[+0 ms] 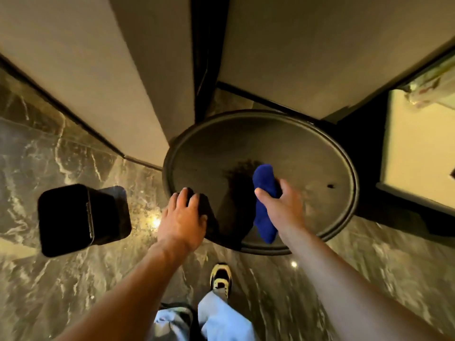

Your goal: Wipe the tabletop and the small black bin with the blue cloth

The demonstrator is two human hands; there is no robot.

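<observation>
A round dark tabletop (283,143) with a raised rim stands in front of me. On its near left part sits a small black bin (226,217), dark and hard to make out. My left hand (183,217) rests over the bin's top left corner with the fingers curled on it. My right hand (283,207) grips a rolled blue cloth (264,178) just to the right of the bin. The cloth sticks out above and below the fist, just above the table surface.
A larger black lidded bin (73,217) stands on the glossy marble floor (73,291) to the left of the table. Beige wall panels (110,70) rise behind it. A pale bed edge (418,148) is at right. My shoe (220,279) is below the table's near rim.
</observation>
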